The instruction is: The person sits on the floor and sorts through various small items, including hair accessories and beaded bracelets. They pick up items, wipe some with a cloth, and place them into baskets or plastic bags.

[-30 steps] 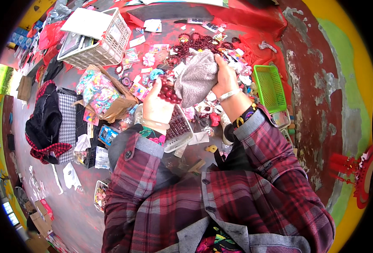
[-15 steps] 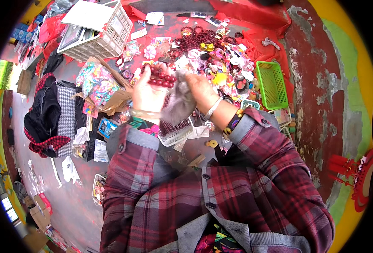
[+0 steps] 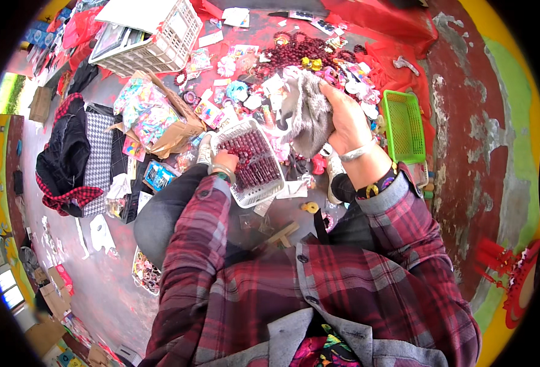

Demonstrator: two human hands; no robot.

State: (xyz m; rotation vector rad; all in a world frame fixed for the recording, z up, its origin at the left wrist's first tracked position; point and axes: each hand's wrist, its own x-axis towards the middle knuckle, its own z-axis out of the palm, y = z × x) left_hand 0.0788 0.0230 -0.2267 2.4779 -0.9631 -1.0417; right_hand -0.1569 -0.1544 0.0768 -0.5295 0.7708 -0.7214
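Note:
My left hand (image 3: pixel 226 160) is down at the left side of a white plastic basket (image 3: pixel 259 200). Its fingers are closed at a dark red beaded bracelet (image 3: pixel 244 160), which lies over the rows of dark red beads (image 3: pixel 260 174) filling the basket; the fingertips are partly hidden. Raised to the right of the basket, my right hand (image 3: pixel 348 122) grips a crumpled grey cloth (image 3: pixel 309 113) between thumb and fingers. Beyond the cloth lies a heap of dark red beaded bracelets (image 3: pixel 300 52), with a pile of colourful hair ties and trinkets in front of it.
A green basket (image 3: pixel 404 128) stands at the right near a peeling wall. To the left are a cardboard box of small coloured packets (image 3: pixel 150 116) and a large white crate (image 3: pixel 172 49). A dark jacket (image 3: pixel 62 159) lies farther left. Yellow rolls (image 3: pixel 309 207) sit near my knees.
My left hand has come down from in front of me to the white basket with the beads. My right hand has moved right and away with the cloth, uncovering the basket.

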